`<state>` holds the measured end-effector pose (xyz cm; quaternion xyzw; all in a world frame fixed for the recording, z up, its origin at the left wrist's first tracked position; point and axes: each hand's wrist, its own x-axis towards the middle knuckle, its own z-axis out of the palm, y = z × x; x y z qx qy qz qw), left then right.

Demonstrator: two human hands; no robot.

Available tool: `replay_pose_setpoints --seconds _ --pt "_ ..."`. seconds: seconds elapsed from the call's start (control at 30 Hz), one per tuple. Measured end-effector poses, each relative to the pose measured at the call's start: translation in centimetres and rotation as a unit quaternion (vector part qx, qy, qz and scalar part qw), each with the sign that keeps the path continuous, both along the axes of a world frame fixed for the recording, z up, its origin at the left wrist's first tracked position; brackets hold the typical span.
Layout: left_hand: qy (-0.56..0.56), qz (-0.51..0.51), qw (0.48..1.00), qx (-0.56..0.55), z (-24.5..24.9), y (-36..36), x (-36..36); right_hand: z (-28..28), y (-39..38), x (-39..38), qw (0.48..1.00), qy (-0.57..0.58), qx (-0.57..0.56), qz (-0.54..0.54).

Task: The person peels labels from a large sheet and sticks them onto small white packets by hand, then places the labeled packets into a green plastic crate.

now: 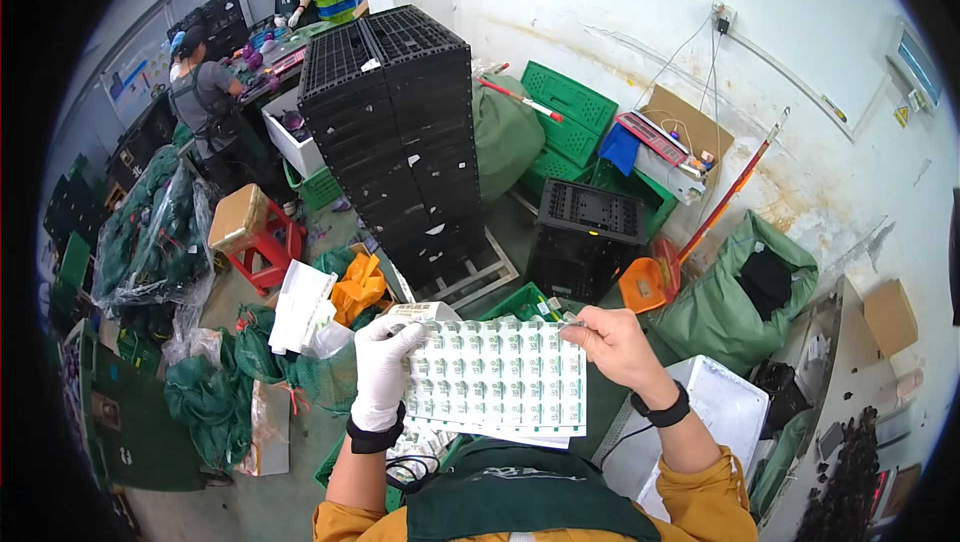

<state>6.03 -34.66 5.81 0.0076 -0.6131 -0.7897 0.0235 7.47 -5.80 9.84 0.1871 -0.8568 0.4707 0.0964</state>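
A white sheet of green-printed labels (pixel 497 374) is held up in front of my body, its rows of small stickers facing me. My left hand (pixel 382 372), in a white glove, is closed on the sheet's left edge. At the top right corner, the bare fingers of my right hand (pixel 615 344) pinch the sheet; whether they grip a single label there is too small to tell. More white paper (pixel 560 440) shows under the sheet's lower edge. Below it, a green crate with small white printed pieces (pixel 430 442) is partly hidden.
Tall black stacked crates (pixel 405 132) stand ahead, with a black crate (pixel 585 237) to their right. A white foam box (pixel 705 417) and a green sack (pixel 740 292) are on my right. Green net bags (pixel 215 407) and a red stool (pixel 265 252) lie left. Two people work at a far table.
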Motion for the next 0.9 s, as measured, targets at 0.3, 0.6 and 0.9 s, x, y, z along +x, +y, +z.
replay_pose_setpoints --seconds 0.3,0.6,0.9 --pt "-0.030 -0.044 0.998 -0.031 2.1 1.0 -0.2 4.7 -1.5 -1.3 0.920 0.268 0.278 0.072" --pt "-0.041 -0.064 0.996 -0.053 1.7 1.0 -0.4 3.4 -3.4 0.9 0.854 0.315 0.362 0.201" --pt "0.118 -0.175 0.960 -0.186 1.1 2.6 1.0 3.6 -3.9 -1.6 0.968 -0.121 0.202 0.083"
